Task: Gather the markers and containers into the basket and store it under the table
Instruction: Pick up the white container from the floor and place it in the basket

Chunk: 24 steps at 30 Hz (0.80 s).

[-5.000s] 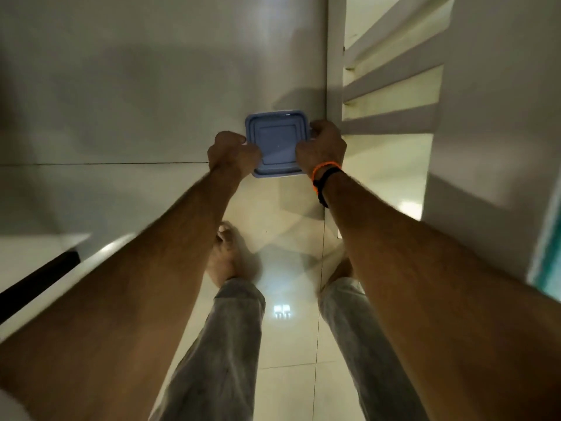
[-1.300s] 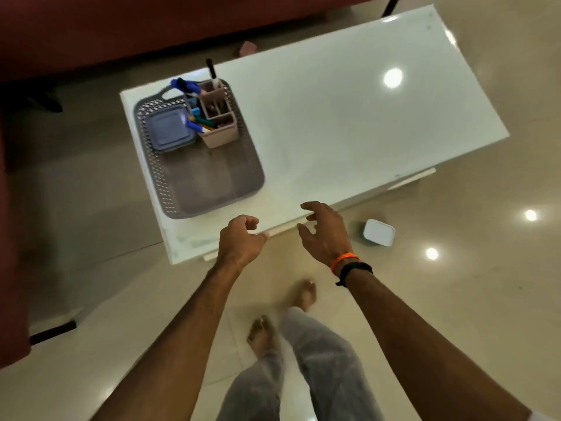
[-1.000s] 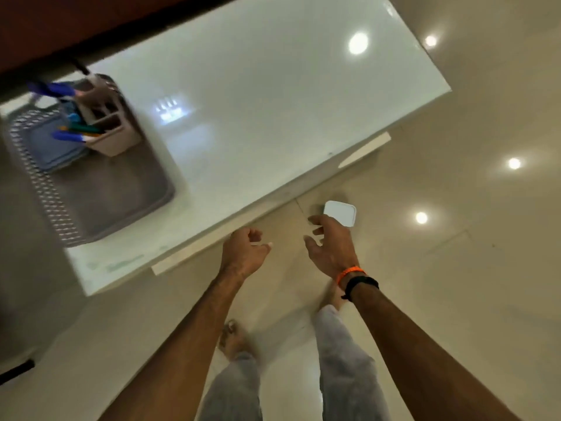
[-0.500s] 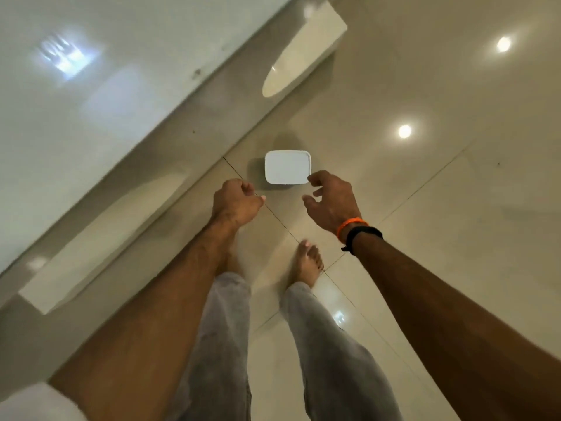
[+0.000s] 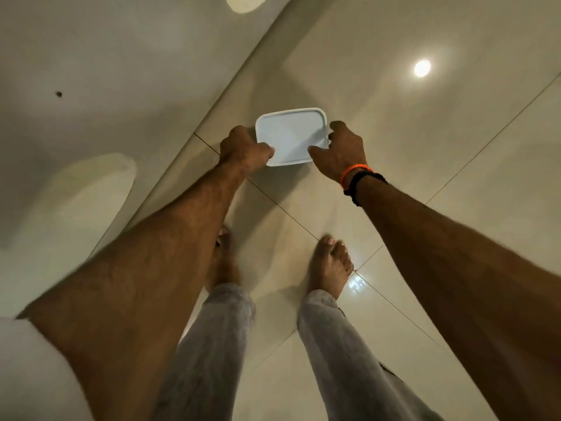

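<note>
— Floor first: big shiny cream tiles, wet-looking, with bright ceiling light spots.
— And up on the left?
— Underside of the pale white table, very near.
— Next down in size?
— Bare feet and grey trouser legs, planted just behind the box.
— Then the box?
— Small square white plastic container with a lid, flat on the floor tile, beside the table edge.
— Hands?
— Left hand curled on the left side, thumb on the lid. Right hand, with orange and black wrist bands, bent round the right side, touching. Looks like a grip from both sides, not lifted yet.
— Could go wrong how?
— Smooth sides, only light finger hold: might slip and pop the lid. Might bump the head on the table when standing up.
— Different from half a second back?
— Both hands apart from the box then; closed in on it now. Much closer to the floor too.
</note>
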Tool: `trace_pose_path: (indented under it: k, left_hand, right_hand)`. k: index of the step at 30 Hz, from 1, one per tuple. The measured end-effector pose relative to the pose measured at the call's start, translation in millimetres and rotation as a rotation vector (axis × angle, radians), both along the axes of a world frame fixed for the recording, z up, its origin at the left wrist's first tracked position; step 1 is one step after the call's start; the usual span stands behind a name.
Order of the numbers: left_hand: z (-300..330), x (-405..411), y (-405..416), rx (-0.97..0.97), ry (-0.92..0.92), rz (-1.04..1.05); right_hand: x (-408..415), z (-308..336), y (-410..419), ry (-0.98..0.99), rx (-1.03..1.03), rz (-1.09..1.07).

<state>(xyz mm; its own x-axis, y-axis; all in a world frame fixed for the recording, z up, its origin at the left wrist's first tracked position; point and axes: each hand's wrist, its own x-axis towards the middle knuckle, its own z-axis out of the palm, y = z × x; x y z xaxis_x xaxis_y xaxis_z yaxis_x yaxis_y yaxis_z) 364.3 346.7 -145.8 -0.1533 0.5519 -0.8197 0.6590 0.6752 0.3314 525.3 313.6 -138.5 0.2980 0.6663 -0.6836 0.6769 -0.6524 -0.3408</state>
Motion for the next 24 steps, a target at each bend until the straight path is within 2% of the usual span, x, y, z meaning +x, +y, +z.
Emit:
trace_pose_path:
  k: [4, 8, 13, 24]
  left_hand:
    - [3, 9, -3, -0.021, -0.04, 0.023]
    - [35, 2, -7, -0.009, -0.051, 0.089]
    - [121, -12, -15, 0.013, -0.079, 0.191]
    - [358, -58, -70, 0.179, -0.036, 0.479]
  right_hand:
    - [-3, 2, -3, 0.007, 0.02, -0.036]
    - [-4, 36, -7, 0.035, 0.054, -0.085]
    - [-10, 122, -12, 0.102, 0.111, -0.098]
    - [-42, 353, -37, 0.22, 0.333, -0.002]
